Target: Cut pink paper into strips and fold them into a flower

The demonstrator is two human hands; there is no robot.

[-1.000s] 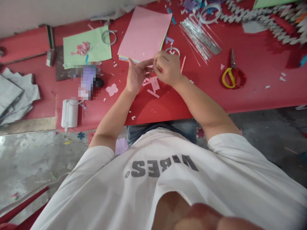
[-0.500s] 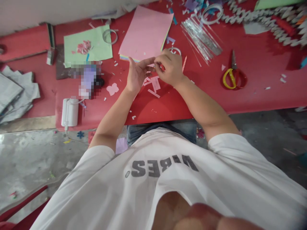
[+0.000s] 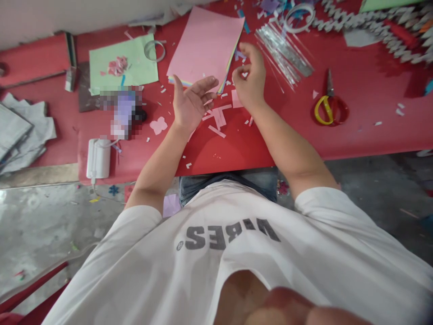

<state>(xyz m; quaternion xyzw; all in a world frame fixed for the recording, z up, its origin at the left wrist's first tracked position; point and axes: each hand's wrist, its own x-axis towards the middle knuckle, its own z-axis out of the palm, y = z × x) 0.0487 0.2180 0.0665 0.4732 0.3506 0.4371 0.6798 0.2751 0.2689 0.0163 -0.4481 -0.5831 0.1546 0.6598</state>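
My left hand (image 3: 193, 101) is held palm up over the table, near the front edge of a stack of coloured paper (image 3: 206, 49) with a pink sheet on top. Its fingers are spread, and no held object shows in it. To its right, my right hand (image 3: 251, 79) is raised with thumb and a finger curled together in a pinch while another finger stretches out. Whatever may be in that pinch is too small to make out. Cut pink paper strips (image 3: 219, 118) lie between the hands, and a pink paper piece (image 3: 237, 98) is beside the right wrist.
Scissors (image 3: 329, 108) with yellow and red handles lie at right. Silvery strips (image 3: 284, 54) and a tape roll (image 3: 299, 19) are behind them. At left are a green sheet (image 3: 142, 67) with pink scraps, a white power bank (image 3: 98, 158) and a pink paper flower (image 3: 158, 125).
My hands have come apart. The right hand has moved right and slightly back from the left fingertips. My left hand has shifted slightly left, its fingers now more spread.
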